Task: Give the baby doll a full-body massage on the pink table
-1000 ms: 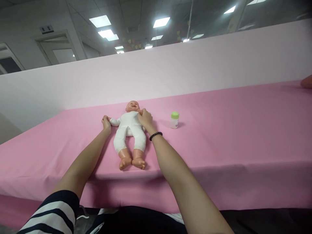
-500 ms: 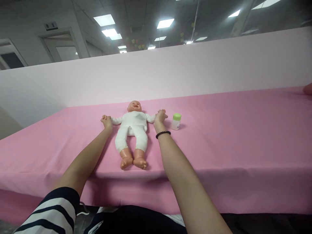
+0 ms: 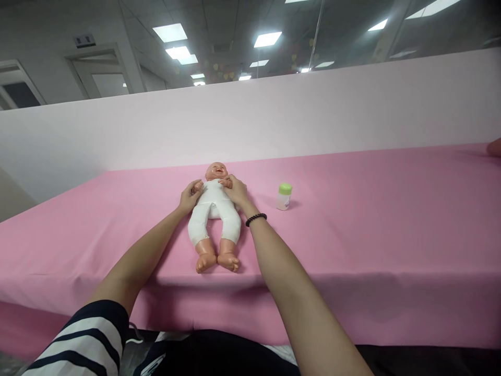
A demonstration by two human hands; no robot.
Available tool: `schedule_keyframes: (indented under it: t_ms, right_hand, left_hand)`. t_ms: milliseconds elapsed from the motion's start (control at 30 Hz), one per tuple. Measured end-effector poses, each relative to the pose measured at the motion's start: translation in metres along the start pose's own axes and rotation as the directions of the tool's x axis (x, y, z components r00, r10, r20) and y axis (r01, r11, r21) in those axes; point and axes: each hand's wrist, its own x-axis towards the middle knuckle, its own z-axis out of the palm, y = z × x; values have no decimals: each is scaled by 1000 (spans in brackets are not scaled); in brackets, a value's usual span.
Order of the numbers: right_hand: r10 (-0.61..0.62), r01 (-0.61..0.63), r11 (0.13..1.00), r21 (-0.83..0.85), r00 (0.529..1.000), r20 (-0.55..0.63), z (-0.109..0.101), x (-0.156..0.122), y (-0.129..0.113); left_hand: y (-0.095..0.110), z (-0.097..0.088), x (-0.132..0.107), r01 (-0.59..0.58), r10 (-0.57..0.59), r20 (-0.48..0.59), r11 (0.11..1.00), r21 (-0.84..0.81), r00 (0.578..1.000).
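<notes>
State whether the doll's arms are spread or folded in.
Folded in: the doll has both small hands at its upper chest, held by the left hand and right hand.

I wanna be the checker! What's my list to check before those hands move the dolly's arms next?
1. Doll lying on its back on the pink cloth: ok.
2. Left hand at the doll's hand on that side: ok.
3. Right hand at the doll's other hand: ok.
4. Doll's feet well back from the table's front edge: not ok, they lie close to it.
5. Bottle upright and apart from doll and hands: ok.
6. Bottle's green lid on tight: cannot tell; it is on, but tightness doesn't show.
</notes>
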Motion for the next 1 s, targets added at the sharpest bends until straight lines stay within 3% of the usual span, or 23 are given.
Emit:
schedule_keyframes:
  t_ms: [67,100,167,267,300,367,567,667,833,1000]
  right_hand:
    - [108,-86,980,177,987,-118,-2,5,4]
    - [179,-118,954,277,962,-205,-4,8,6]
    - [345,-153,879,452,858,-381,-10,13,13]
    - [599,-237,750,618,639,-482,-18,17,23]
    - [656,-257,707,659,588,-473,-20,18,26]
    - [711,-245,642,727,547,-443,-22,19,30]
    - [648,-77,606,791,625,-435,-25,18,28]
    - [656,-60,573,817,631,-414,-26,18,25]
    - [701,-97,539,837,602,-381,-27,21,27]
    - [728,-120,505,855,591,-347,-26,25,31]
  left_hand:
    - [-3,-1,5,25,-38,-206,997,-68,978]
    - [-4,-3,9,73,-104,-317,991,-108,943]
    - [-7,-10,15,219,-289,-503,956,-195,814]
    - [-8,-25,22,426,-517,-648,850,-311,559]
    - [-8,-29,22,458,-551,-667,823,-335,501]
    - [-7,-34,23,483,-575,-687,800,-356,444]
    - [-1,-28,18,401,-526,-731,840,-366,435]
    - [1,-25,16,332,-493,-757,865,-375,428]
    - [2,-26,18,298,-504,-695,864,-407,512]
    - [-2,-28,20,330,-524,-649,852,-407,552]
